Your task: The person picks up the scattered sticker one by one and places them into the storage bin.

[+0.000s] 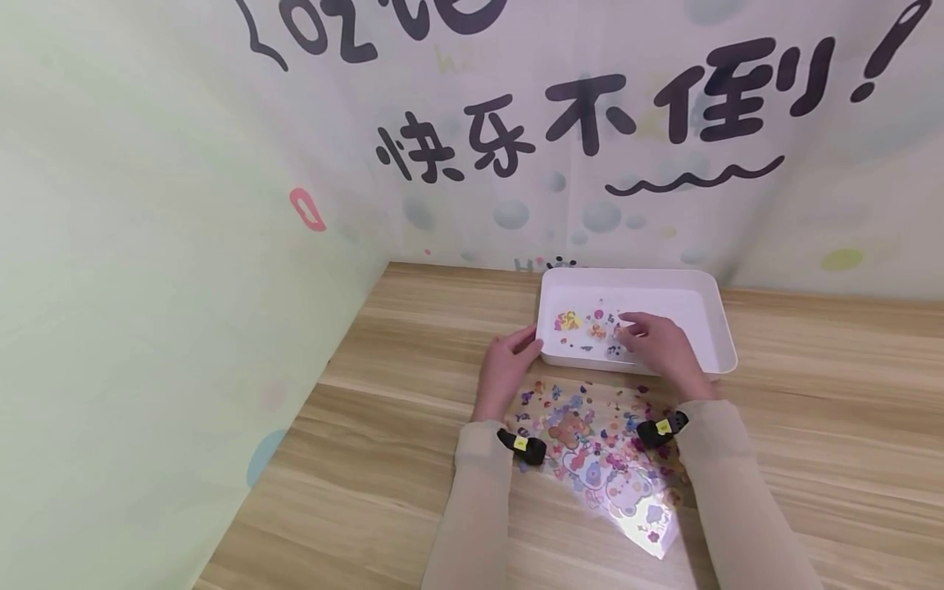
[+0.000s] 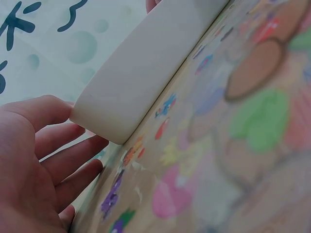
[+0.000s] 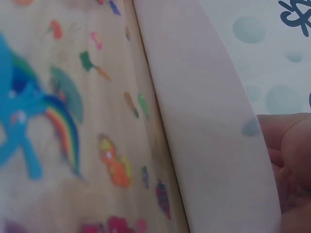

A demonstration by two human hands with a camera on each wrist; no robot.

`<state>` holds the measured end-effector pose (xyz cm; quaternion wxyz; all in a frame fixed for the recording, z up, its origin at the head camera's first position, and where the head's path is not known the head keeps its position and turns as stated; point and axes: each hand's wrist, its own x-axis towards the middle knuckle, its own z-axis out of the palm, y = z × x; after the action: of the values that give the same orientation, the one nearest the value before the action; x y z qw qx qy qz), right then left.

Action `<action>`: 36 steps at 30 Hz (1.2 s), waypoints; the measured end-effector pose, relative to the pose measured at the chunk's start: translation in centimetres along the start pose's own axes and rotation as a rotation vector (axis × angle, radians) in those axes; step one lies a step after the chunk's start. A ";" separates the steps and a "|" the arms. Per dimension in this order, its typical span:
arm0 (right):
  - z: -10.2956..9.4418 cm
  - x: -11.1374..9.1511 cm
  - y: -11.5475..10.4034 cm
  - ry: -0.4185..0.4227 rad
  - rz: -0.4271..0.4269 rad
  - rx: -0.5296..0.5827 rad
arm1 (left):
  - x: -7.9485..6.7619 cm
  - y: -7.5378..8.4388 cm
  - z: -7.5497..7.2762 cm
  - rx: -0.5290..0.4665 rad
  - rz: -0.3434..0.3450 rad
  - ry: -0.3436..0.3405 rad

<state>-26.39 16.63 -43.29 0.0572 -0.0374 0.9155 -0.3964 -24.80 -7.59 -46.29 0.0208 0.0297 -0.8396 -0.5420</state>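
Note:
A white rectangular tray (image 1: 642,360) stands near the back of the wooden table. Small colourful pieces (image 1: 566,320) that look like stickers lie scattered in its left half. My left hand (image 1: 509,365) touches the tray's front left corner; in the left wrist view its fingers (image 2: 73,155) are nearly straight against the end wall. Over the tray's inside, my right hand (image 1: 660,348) has bent fingers right at the small pieces. I cannot tell whether a piece is between them. The tray wall (image 3: 199,121) hides most of that hand in the right wrist view.
Colourful cartoon stickers (image 1: 568,430) spread over the table between my forearms, some on shiny clear film (image 1: 649,524) catching the light. A patterned wall cloth (image 1: 472,221) with dark lettering rises directly behind the tray, and a pale cloth (image 1: 147,287) flanks the table's left edge.

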 end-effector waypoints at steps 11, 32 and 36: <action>-0.1 -0.6 -0.3 -0.021 0.031 -0.037 | -0.1 0.2 0.2 0.025 -0.006 0.002; 0.3 -0.5 -0.3 -0.061 -0.009 -0.183 | 0.0 0.1 0.1 0.017 0.002 0.012; 0.4 -0.5 -0.4 -0.056 -0.014 -0.195 | -0.1 0.1 0.1 0.016 0.001 0.017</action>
<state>-25.85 16.16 -43.25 0.0759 -0.0604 0.9476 -0.3045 -24.74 -7.46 -46.27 0.0280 0.0338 -0.8436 -0.5352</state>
